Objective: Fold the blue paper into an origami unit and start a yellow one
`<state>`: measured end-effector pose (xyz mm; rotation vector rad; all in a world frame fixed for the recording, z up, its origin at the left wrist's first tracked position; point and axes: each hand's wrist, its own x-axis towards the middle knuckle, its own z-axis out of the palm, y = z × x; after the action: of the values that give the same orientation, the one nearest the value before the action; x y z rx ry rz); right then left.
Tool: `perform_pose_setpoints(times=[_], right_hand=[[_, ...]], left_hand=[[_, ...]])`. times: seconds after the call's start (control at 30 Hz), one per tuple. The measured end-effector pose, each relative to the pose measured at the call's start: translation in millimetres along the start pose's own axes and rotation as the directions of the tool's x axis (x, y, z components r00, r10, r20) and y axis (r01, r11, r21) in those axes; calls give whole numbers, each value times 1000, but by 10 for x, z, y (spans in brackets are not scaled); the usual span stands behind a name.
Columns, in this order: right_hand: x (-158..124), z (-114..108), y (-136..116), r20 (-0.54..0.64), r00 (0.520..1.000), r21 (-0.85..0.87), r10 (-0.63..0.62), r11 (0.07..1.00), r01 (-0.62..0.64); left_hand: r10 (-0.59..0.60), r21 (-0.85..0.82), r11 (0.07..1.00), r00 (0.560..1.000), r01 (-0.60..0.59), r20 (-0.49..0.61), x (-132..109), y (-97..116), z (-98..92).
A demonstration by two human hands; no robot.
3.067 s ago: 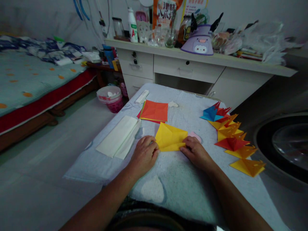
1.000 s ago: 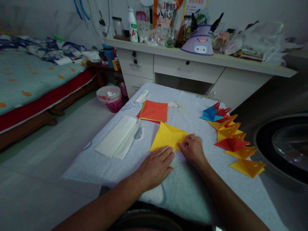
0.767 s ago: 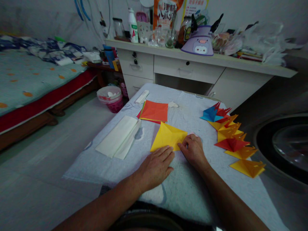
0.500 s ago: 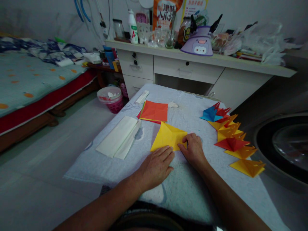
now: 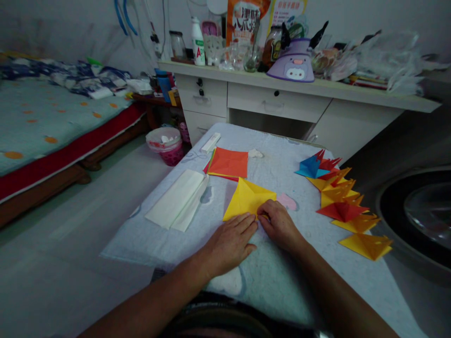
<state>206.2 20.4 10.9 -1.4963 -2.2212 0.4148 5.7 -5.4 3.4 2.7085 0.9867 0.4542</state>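
A yellow sheet of origami paper lies on the cloth-covered table in front of me, with creases across it. My left hand rests flat on its near edge, fingers stretched out. My right hand has thumb and fingers pinched at the sheet's near right part, folding its corner inward beside my left fingertips. The pinched bit of paper is mostly hidden. Just beyond the sheet is a stack of square papers with orange on top. A row of folded paper pieces in yellow, red and blue, one of them red, runs along the right side.
Folded pale paper lies at the left of the table. A small white box and crumpled white tissue sit farther back. Beyond stands a white desk with jars and bottles. A pink bin stands on the floor.
My right hand has moved left, bringing the yellow sheet's right corner inward towards my left hand. The left hand stays on the near edge. The view has shifted slightly.
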Motion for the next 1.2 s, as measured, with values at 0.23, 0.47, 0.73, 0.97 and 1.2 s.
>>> perform_pose_setpoints(times=[0.23,0.47,0.73,0.97,1.2], right_hand=[[-4,5,11,12,1000,-3,11,1000,-11],[-10,-1,-7,11,1000,-18,1,1000,-1],[14,51,-73,-32,995,-121,94,988,-97],[30,94,-154,-47,986,-230,160,959,-167],[26,101,-182,-61,983,-252,176,950,-185]], left_hand=[[25,-30,999,999,-24,29,-86,-78,-74],[-1,9,1000,999,1,41,-242,-226,-229],[75,91,994,989,-64,-129,-468,-341,-278],[99,113,991,957,-71,-271,-467,-286,-293],[57,117,992,987,-40,-149,-217,-97,-188]])
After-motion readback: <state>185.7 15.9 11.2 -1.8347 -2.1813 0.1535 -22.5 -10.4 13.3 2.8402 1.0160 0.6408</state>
